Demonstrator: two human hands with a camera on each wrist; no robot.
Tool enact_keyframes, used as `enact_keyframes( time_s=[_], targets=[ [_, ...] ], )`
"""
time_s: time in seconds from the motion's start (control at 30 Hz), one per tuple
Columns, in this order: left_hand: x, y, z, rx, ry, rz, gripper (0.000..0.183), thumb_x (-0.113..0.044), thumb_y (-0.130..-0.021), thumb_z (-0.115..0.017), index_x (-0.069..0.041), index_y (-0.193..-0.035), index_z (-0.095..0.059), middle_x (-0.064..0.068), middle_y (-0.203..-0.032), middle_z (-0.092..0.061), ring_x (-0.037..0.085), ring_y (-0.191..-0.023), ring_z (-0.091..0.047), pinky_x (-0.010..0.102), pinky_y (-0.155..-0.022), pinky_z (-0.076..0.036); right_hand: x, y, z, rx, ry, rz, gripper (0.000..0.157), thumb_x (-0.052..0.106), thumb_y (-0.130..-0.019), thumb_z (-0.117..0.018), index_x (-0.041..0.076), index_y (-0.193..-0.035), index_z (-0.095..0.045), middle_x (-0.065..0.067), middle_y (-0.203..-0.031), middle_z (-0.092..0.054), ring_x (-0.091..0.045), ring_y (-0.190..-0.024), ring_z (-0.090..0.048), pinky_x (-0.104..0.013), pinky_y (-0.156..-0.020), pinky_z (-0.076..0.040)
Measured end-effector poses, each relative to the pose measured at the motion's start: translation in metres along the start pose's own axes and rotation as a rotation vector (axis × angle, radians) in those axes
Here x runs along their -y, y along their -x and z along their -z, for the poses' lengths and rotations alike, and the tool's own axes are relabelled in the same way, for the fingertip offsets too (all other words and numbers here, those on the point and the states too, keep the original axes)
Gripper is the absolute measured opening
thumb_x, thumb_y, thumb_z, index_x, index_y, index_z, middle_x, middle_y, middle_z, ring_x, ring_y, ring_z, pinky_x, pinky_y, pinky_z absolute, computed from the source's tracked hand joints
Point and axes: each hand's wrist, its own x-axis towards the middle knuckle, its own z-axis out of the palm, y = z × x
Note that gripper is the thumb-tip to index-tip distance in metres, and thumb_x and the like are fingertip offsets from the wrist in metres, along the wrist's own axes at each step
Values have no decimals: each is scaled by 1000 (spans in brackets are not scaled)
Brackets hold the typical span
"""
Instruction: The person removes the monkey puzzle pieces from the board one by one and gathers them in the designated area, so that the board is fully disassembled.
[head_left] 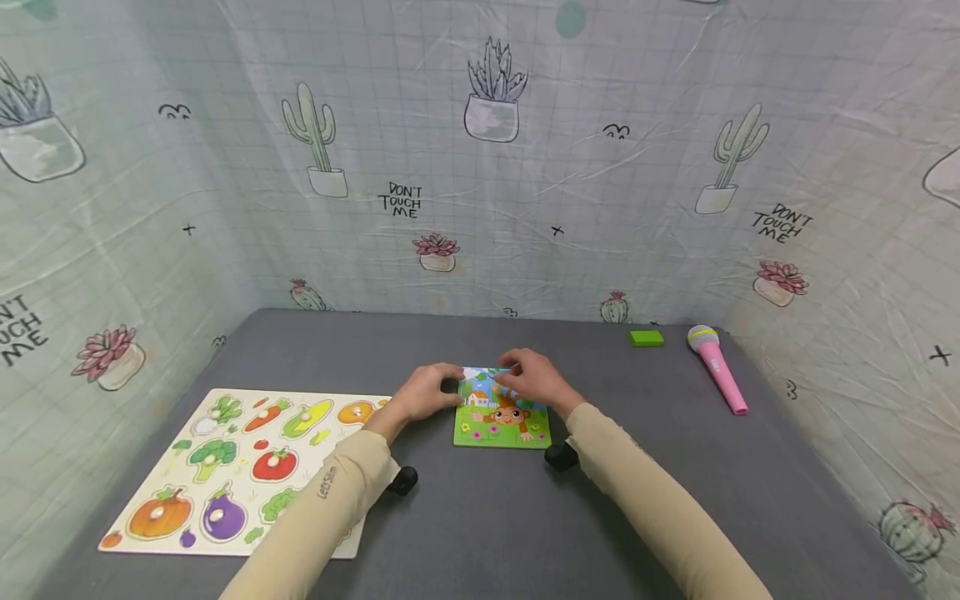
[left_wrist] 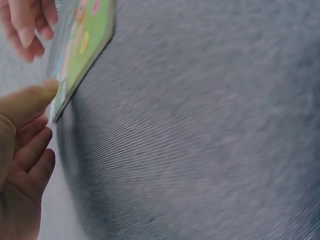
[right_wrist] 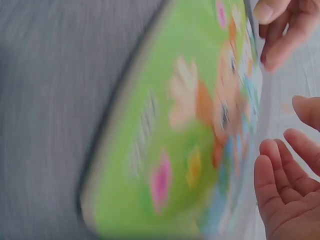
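Observation:
A small square jigsaw puzzle (head_left: 491,429) with a cartoon monkey, a house and flowers lies flat on the grey table. My left hand (head_left: 429,392) is at its left side, the thumb (left_wrist: 47,87) right at the board's edge and the other fingers loosely bent beside it. Over the puzzle's upper right part hovers my right hand (head_left: 536,379), with thumb and fingers apart. In the right wrist view, nothing shows between the fingers (right_wrist: 280,175) of that hand. It hides part of the puzzle's top right corner in the head view.
A vegetable peg board (head_left: 247,508) lies to the left, partly under the left forearm. At the back right are a green block (head_left: 647,338) and a pink toy microphone (head_left: 723,375). A printed curtain (head_left: 525,208) encloses the table's back and sides.

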Motion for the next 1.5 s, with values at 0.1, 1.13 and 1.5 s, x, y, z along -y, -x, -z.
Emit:
enact_keyframes(
  time_s=[0.1,1.13,1.5],
  targets=[
    [-1,1,-4,1,6,-11,34,-12,-83,-78,1,-114,-70,13,-129,-63,31,-125,-54,44,-107,-41,2,-4,-11,-1,-29,-19,37,23,-97,-63,6,-130,-60,-10,-126,-59,-26,-110,-58,-40,-88,-52],
    [7,5,-5,-1,56,-22,30,-14,-84,-78,-2,-111,-72,12,-129,-63,33,-124,-54,47,-105,-42,1,-18,-28,-27,2,-26,34,21,-93,-68,5,-123,-66,-11,-117,-58,-24,-98,-56,-40,-85,-50],
    [12,4,-6,-15,56,-58,30,-18,-85,-78,-3,-110,-73,11,-127,-64,33,-122,-55,46,-103,-44,6,-22,-32,-5,86,-28,34,24,-93,-69,4,-121,-64,-11,-116,-54,-24,-103,-52,-41,-91,-47]
  ],
)
